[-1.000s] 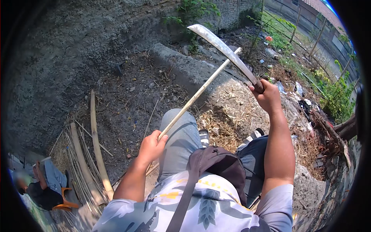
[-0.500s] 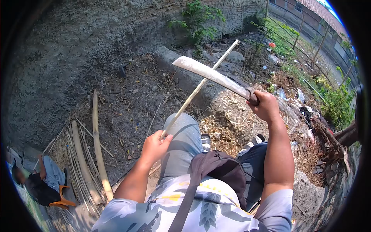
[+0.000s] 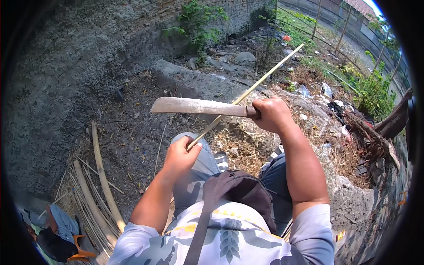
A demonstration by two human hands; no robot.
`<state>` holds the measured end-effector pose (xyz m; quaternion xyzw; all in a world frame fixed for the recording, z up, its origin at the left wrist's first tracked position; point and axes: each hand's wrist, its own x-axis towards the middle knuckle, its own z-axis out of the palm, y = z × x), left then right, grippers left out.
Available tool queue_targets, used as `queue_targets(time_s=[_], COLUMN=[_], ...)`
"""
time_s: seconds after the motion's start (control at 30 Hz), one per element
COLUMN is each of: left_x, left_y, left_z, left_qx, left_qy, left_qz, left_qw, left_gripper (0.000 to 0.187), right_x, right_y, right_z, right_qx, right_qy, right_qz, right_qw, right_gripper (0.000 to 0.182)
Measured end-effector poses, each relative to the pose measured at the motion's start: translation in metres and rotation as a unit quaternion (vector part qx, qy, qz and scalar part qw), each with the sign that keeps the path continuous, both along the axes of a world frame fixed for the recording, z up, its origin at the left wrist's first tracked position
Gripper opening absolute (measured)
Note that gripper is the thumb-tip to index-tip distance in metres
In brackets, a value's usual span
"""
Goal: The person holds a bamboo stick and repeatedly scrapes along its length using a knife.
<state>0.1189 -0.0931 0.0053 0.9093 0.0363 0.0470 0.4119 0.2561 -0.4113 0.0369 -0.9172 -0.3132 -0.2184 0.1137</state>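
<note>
In the head view, your left hand (image 3: 180, 154) is clenched round the near end of the stick (image 3: 269, 75), which slants away to the far right. Your right arm reaches forward, right hand (image 3: 273, 115) wrapped round the machete (image 3: 194, 106) handle, blade pointing left, crossing over the stick.

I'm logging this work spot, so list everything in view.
Stick: one, pale yellow, centre
Machete: one, grey, crossing stick
Thick poles: two, tan, left
Thin strips: many, tan, beside poles
Seated person: one, dark top, lower left
Chair: one, orange, lower left
Rough wall: one, grey, upper left
Plants: several, green, top and right
Litter: many, mixed, right
Dry scraps: many, straw-coloured, centre
Bag: one, dark, wearer's front
Sandals: two, striped, centre
Shirt: one, white-grey, bottom
Legs: two, blue trousers, below centre
Left hand: one, bare, around stick
Right hand: one, bare, around machete
</note>
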Motion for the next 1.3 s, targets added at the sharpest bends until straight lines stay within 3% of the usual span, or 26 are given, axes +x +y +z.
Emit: queue_targets(time_s=[0.27,0.37,0.6,0.77,0.9,1.3], left_x=[-0.013,-0.017,-0.015,-0.02,-0.023,-0.025], left_y=[0.014,0.022,0.022,0.029,0.036,0.021], left_z=[-0.022,-0.026,-0.027,-0.03,-0.038,-0.029], left_qx=[-0.089,-0.097,-0.107,-0.117,-0.159,-0.091], left_qy=[-0.024,-0.016,0.005,0.015,0.019,-0.009], left_qz=[-0.004,-0.017,-0.017,-0.023,-0.015,-0.021], left_qw=[0.996,0.995,0.994,0.993,0.987,0.996], left_gripper=[0.029,0.028,0.029,0.031,0.033,0.037], right_x=[0.011,0.01,-0.003,0.001,0.002,0.001], right_y=[-0.02,-0.019,-0.002,-0.008,-0.019,0.002], right_z=[0.002,0.001,-0.001,0.003,0.006,0.003], right_qx=[0.084,0.117,-0.008,-0.005,0.027,-0.032], right_qy=[0.121,0.162,0.142,0.088,0.135,0.125], right_qz=[-0.124,-0.1,0.012,0.009,-0.05,-0.021], right_qw=[0.981,0.975,0.99,0.996,0.989,0.991], right_gripper=[0.033,0.033,0.027,0.024,0.033,0.027])
